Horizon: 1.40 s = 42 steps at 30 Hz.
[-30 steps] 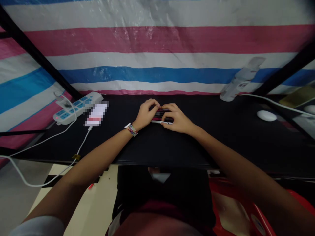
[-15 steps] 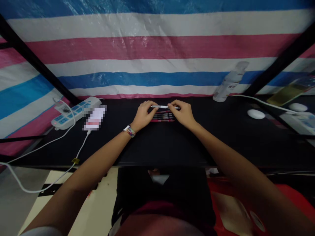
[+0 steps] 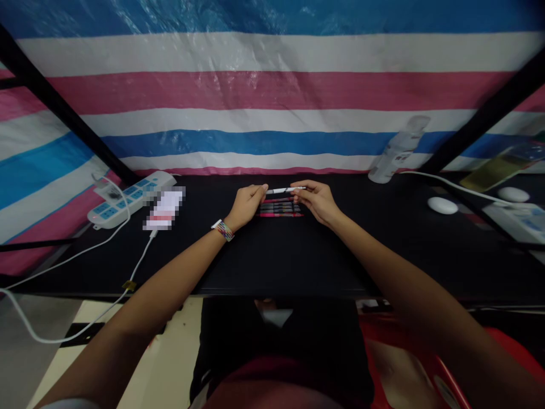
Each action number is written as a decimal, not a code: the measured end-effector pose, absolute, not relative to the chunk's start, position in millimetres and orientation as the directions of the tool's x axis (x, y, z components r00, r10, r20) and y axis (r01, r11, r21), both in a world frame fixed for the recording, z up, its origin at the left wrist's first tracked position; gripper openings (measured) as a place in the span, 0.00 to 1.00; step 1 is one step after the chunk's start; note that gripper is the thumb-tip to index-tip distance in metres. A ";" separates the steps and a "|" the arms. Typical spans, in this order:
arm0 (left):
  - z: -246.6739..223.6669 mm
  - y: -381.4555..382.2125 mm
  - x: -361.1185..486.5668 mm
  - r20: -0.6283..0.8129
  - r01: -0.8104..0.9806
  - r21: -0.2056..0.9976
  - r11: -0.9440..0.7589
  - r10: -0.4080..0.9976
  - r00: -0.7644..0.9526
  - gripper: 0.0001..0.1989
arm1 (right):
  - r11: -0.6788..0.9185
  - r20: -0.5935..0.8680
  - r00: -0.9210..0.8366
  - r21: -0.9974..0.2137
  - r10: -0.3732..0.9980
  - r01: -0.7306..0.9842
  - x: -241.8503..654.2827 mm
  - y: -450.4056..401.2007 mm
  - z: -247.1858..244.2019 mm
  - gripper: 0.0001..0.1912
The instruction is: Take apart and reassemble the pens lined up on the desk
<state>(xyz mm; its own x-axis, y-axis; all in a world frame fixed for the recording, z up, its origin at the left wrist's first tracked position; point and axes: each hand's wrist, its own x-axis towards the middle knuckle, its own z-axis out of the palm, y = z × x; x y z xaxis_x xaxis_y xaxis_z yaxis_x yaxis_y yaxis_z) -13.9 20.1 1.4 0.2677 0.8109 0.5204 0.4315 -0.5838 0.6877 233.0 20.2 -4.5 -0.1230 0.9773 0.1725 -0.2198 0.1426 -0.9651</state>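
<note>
A white pen (image 3: 279,191) is held crosswise between my two hands, above the far side of a row of pens. My left hand (image 3: 247,205) pinches its left end between thumb and fingers. At its right end, the fingertips of my right hand (image 3: 317,200) are closed on it. Several pens (image 3: 280,208) lie side by side on the black table (image 3: 281,255), with pink or red ones at the near and far edges and darker ones between. My fingers hide part of the pen ends.
On the left are a power strip (image 3: 131,199), a blurred-out phone (image 3: 166,209) and a white cable (image 3: 142,255). To the right stand a clear bottle (image 3: 398,150) and a tilted bottle of yellowish liquid (image 3: 498,167), near a white oval object (image 3: 443,205). Striped sheeting (image 3: 272,91) hangs behind.
The white pen is now slightly tilted, its right end higher. My right hand's fingers have shifted along it, and more of the pen row shows. The whole view has moved slightly.
</note>
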 end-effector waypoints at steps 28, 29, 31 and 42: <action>-1.7 21.5 -17.9 0.423 0.369 0.801 -0.472 0.882 0.208 0.24 | 0.110 0.131 -0.070 -0.963 0.989 -0.245 230.6 19.8 -9.8 0.20; -1.8 21.0 -18.1 0.433 0.361 0.804 -0.472 0.882 0.189 0.21 | 0.115 0.135 -0.066 -0.963 0.989 -0.243 230.1 19.3 -9.4 0.20; -2.0 20.4 -18.7 0.495 0.335 0.789 -0.515 0.856 0.151 0.13 | 0.127 0.143 -0.048 -0.960 0.989 -0.249 229.5 18.2 -8.2 0.20; -10.6 29.3 -24.9 0.455 0.310 0.838 -0.450 0.889 0.062 0.25 | 0.123 0.149 -0.072 -0.953 0.986 -0.278 232.0 16.4 -6.8 0.22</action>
